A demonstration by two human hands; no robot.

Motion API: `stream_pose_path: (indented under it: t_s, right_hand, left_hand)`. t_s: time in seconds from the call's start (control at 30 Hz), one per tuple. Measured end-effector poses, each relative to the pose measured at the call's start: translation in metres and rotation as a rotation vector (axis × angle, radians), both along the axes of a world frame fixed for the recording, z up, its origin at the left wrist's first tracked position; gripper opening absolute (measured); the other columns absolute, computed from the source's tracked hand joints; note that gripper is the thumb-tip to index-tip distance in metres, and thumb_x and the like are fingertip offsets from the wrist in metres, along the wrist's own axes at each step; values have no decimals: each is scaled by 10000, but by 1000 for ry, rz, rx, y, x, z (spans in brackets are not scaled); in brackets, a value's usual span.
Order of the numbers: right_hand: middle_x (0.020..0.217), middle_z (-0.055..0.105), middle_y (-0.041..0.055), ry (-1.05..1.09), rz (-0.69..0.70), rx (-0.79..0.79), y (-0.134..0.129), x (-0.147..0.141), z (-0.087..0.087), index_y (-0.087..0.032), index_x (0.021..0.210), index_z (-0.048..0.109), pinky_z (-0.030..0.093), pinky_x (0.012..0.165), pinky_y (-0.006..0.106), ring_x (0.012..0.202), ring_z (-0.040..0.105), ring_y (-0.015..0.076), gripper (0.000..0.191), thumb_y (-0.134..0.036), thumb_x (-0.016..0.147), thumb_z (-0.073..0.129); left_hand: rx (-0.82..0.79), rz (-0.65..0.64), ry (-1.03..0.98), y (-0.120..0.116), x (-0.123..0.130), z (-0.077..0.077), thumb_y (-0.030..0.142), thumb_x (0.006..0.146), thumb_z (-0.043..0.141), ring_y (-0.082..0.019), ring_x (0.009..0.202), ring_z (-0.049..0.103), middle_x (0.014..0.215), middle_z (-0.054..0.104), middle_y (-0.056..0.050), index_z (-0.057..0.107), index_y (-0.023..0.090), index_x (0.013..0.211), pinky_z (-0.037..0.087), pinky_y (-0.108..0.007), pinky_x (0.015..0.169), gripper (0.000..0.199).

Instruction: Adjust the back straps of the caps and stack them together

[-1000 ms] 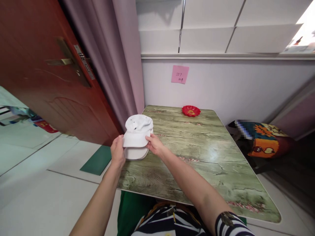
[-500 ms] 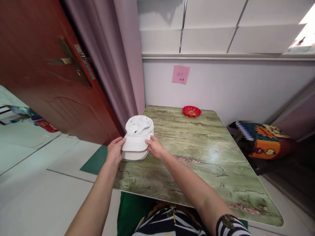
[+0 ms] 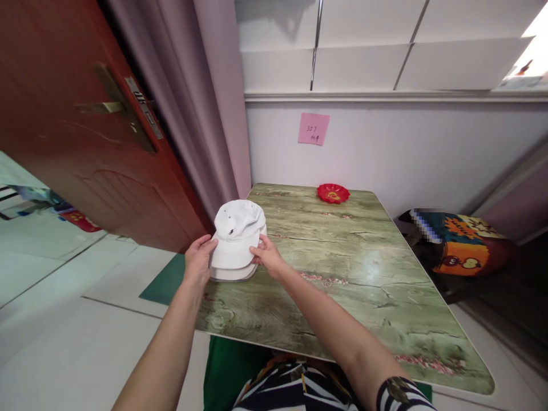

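A white cap (image 3: 236, 251) with a small dark mark lies on top of another pale cap (image 3: 233, 274) at the left side of the wood-patterned table (image 3: 334, 251). On the left edge of the top cap's brim, my left hand (image 3: 198, 260) is closed with thumb and fingers. My right hand (image 3: 266, 256) pinches the brim's right edge. The brims face me, and most of the lower cap is hidden beneath the upper one.
A red scalloped dish (image 3: 333, 193) sits at the table's back edge. Left of the table are a wooden door (image 3: 128, 188) and a purple curtain (image 3: 214, 114). A colourful cushioned seat (image 3: 466, 245) stands to the right.
The top cap has shifted slightly left and towards me, with both hands still on its brim. More of the lower cap's right side shows beside it.
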State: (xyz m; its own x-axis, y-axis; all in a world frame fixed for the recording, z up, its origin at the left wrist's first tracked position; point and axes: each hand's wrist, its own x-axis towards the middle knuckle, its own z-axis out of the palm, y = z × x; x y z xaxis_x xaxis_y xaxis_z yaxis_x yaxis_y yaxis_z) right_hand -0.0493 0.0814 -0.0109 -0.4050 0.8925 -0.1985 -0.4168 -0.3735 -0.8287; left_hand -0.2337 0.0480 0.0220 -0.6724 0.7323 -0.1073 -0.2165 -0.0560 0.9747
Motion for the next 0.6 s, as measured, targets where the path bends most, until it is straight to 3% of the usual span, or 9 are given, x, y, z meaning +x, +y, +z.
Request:
stream_pose_path:
  t_s: [0.13, 0.27, 0.43, 0.6]
  right_hand:
    - [835, 704, -47, -9, -33, 5, -2, 0, -9, -263, 1148, 556, 524, 639, 226, 715, 643, 119, 528, -100, 669, 709]
    - [953, 729, -9, -18, -35, -33, 4, 2, -10, -222, 1030, 606, 536, 708, 253, 799, 661, 129, 367, -121, 689, 696]
    - [1101, 714, 11, 37, -49, -17, 21, 3, 11, -231, 1113, 615, 545, 741, 248, 880, 661, 133, 349, -183, 770, 657]
    - [1115, 717, -11, 123, -84, 63, 31, 18, 39, -283, 1259, 556, 535, 731, 238, 896, 663, 143, 528, -152, 756, 651]
  left_hand:
    - [60, -55, 6, -8, -1, -8, 130, 556, 796, -118, 711, 642, 817, 684, -13, 661, 147, 991, 535, -248, 741, 456]
    - [-61, -109, -50, -6, -2, -3, 56, 557, 778, -122, 628, 636, 732, 696, -24, 672, 117, 938, 535, -232, 643, 400]
    - [-119, -181, -191, 20, 2, 23, 93, 688, 680, -221, 717, 693, 752, 729, -105, 698, 85, 863, 582, -337, 674, 177]
    - [129, -365, -129, 37, 11, 55, 66, 690, 637, -234, 989, 690, 1064, 731, -83, 676, 167, 1077, 566, -355, 877, 402]
